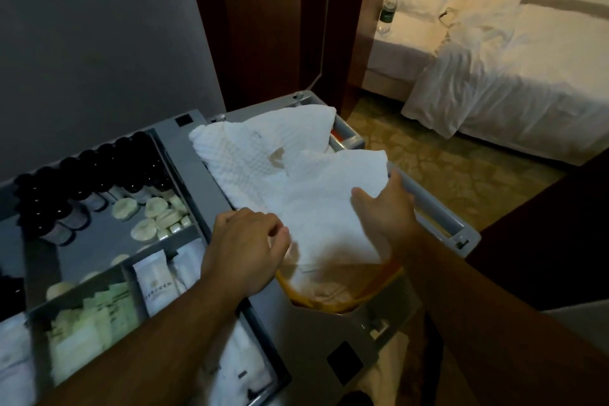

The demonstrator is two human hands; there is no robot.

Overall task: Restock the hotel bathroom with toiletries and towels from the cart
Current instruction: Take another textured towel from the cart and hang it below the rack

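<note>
A white waffle-weave towel (316, 194) lies spread over the right part of the grey housekeeping cart (194, 168). My left hand (247, 250) grips the towel's near left edge with curled fingers. My right hand (382, 211) holds its right side, thumb on top and fingers under the cloth beside the cart's rail. A second white towel (263, 148) lies beneath, further back. The cart's left tray holds dark bottles (92, 171), round soaps (155, 214) and white sachets (155, 283).
An orange-rimmed bag (329, 300) hangs open under the towel at the cart's near side. An unmade bed (514, 76) with white linen fills the upper right, a water bottle (387, 11) at its edge. A grey wall (99, 43) stands to the left and patterned carpet (445, 175) to the right.
</note>
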